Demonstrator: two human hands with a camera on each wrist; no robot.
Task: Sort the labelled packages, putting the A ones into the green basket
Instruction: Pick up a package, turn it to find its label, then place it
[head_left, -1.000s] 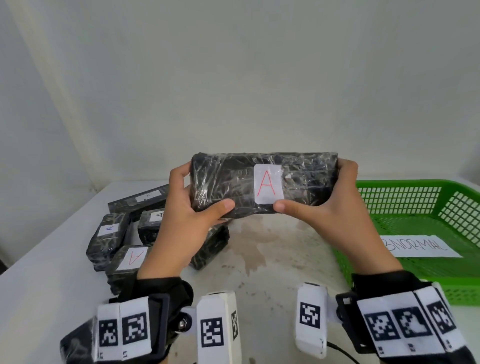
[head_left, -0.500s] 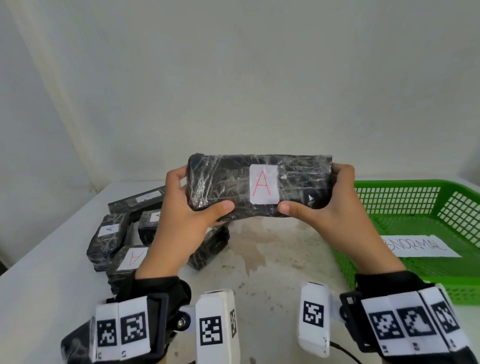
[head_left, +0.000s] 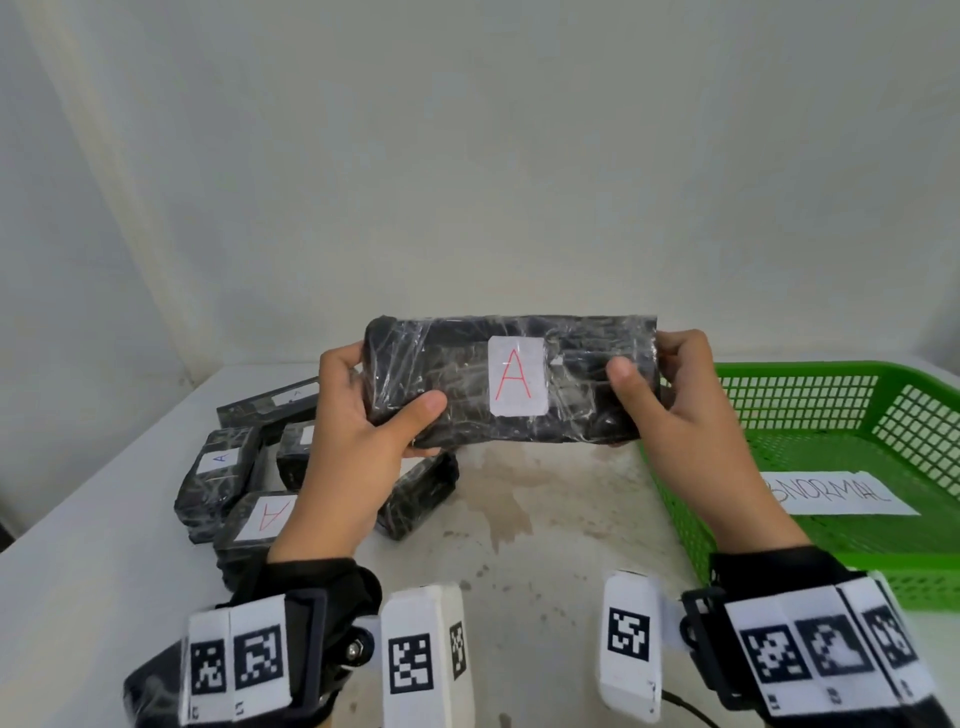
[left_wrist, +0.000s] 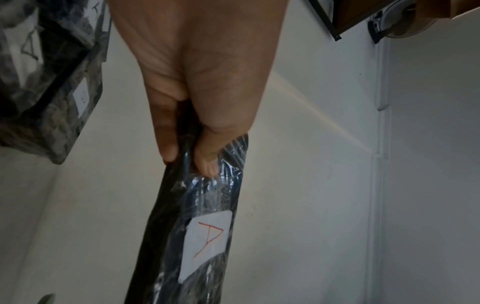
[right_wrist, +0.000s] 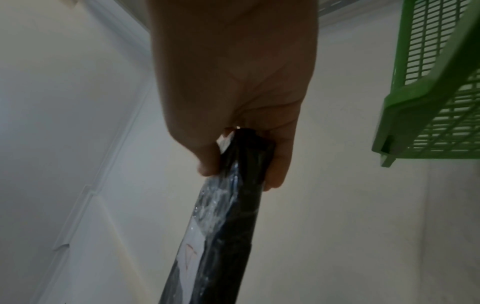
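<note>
package (head_left: 511, 382) marked a, held in the air above the surface (head_left: 545, 525), long axis left to right; left hand (head_left: 358, 415) clamps one end, right hand (head_left: 670, 410) the other; basket (head_left: 810, 369) just right, nearer the right grip

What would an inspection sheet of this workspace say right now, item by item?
Surface: white table, stained in the middle.
Job's things: held package with a red A label, above the table; green basket at right, holding only an ABNORMAL sheet.
Clutter: pile of wrapped packages at left.
Grippers: left hand and right hand each grip one end of the package.
Cables: black cable near the right wrist.
Surroundings: plain white wall.
</note>
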